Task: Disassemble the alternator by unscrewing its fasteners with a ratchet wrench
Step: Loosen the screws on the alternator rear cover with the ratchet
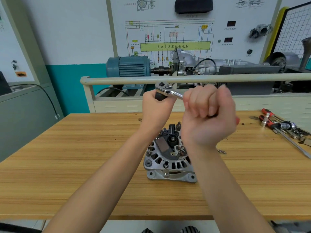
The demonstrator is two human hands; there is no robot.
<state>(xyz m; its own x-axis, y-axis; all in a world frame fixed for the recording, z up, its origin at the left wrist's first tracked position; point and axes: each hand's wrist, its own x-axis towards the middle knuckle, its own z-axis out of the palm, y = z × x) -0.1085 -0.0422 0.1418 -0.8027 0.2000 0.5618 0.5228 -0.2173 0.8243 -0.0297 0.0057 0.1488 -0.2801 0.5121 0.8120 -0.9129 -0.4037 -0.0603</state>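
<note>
1. The wooden table [84,157] carries the alternator [168,157] at its middle, rear cover up, fasteners apparently not yet undone.
2. Both hands are raised above the alternator, clear of it.
3. The right hand [208,115] is fisted on the handle of the ratchet wrench [168,91].
4. The left hand [156,106], fingers curled, grips the dark piece under the wrench head.
5. The wrench's long axis runs left to right; the alternator lies straight below, about equally near both hands.
6. Loose tools [282,126] lie well right of the alternator.

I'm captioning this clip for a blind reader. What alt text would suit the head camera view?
Two bare hands hold a ratchet wrench in the air above an alternator standing on a wooden table: the left hand grips a black socket under its head, the right hand grips the handle. More tools lie at the table's right edge.
</note>
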